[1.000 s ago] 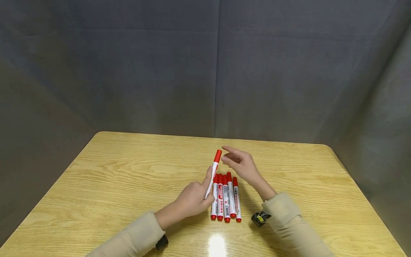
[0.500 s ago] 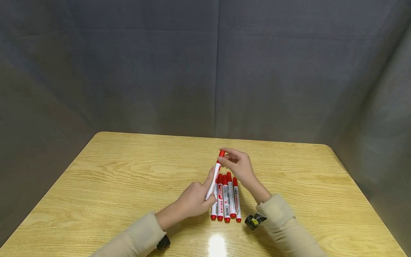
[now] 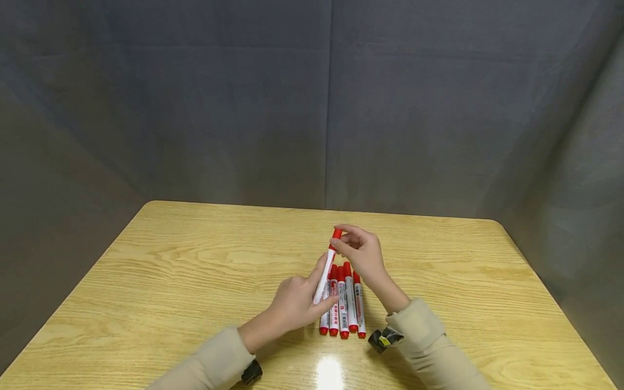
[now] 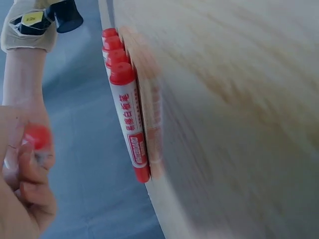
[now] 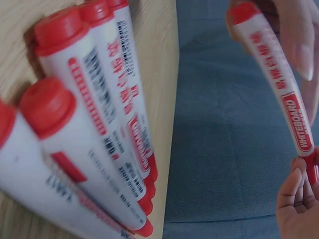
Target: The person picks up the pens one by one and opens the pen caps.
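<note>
A white whiteboard marker [image 3: 324,279] with a red cap is held tilted above the table. My right hand [image 3: 366,253] pinches its cap between thumb and fingers; the right wrist view shows this pinch at the lower end of the marker [image 5: 279,79]. Around the barrel's other end is my left hand [image 3: 294,303], index finger along the marker and thumb stretched out away from it. The marker's red end [image 4: 38,136] looks blurred in the left wrist view. Below, several like markers [image 3: 343,306] lie side by side, capped ends pointing away from me.
The wooden table [image 3: 195,260] stands before a dark grey cloth [image 3: 244,108] that hangs behind it and at both sides. A black device [image 3: 385,339] is strapped at the right wrist, another device [image 3: 252,372] at the left.
My right hand has moved in from beside the marker and taken its cap. The left thumb, earlier bent against the barrel, has straightened off it. The markers on the table stay put.
</note>
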Demonstrator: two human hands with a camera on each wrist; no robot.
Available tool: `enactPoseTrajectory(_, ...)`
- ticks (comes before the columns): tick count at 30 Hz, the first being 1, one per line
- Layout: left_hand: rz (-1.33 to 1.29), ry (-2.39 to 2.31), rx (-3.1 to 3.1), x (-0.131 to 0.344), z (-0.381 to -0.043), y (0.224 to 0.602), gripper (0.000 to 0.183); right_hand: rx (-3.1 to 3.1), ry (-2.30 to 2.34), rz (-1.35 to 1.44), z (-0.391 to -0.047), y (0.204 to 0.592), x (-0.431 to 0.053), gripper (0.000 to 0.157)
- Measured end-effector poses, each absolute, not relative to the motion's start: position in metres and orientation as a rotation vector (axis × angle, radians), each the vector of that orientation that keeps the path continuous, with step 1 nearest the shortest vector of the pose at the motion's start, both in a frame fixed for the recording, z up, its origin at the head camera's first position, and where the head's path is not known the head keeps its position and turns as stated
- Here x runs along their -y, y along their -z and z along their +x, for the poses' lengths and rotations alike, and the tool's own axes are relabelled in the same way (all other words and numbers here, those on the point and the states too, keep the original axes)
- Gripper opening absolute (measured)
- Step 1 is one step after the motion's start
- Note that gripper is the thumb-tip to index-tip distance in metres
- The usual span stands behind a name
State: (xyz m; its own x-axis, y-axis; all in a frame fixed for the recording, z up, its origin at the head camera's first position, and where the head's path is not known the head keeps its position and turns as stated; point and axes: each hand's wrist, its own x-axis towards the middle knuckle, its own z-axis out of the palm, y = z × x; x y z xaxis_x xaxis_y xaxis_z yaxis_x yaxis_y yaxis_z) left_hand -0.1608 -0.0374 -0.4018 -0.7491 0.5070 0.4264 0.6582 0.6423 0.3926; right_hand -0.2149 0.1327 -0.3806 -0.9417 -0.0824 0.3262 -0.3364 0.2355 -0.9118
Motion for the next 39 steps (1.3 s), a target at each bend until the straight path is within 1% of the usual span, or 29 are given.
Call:
enactPoseTrajectory(5,-0.87,0.698,2.59,0.04,-0.162,0.401,0.077,2.236,-1.809,0.383,-0.215,0.377,-0.132,0.025)
enactPoseTrajectory(9,-0.911,0.759,2.538,0.04,-0.162,0.403,0.076,2.22,-1.843,0.362,-0.215,0.377,-0.132,0.025)
enactPoseTrajectory(17,-0.931,0.853,2.445,0.039,-0.164,0.408,0.066,2.178,-1.883,0.33,-0.213,0.379,-0.129,0.026)
enactPoseTrajectory(25,-1.006,0.878,2.455,0.039,-0.163,0.403,0.064,2.194,-1.91,0.237,-0.211,0.375,-0.129,0.024)
enactPoseTrajectory(33,-1.094,1.143,2.44,0.042,-0.162,0.397,0.061,2.029,-2.188,0.199,-0.209,0.369,-0.131,0.022)
enactPoseTrajectory(36,-1.092,1.243,2.432,0.041,-0.161,0.396,0.061,1.989,-2.236,0.194,-0.209,0.369,-0.131,0.02)
enactPoseTrajectory(39,-1.071,1.246,2.431,0.04,-0.16,0.396,0.061,1.963,-2.259,0.196,-0.209,0.37,-0.13,0.019)
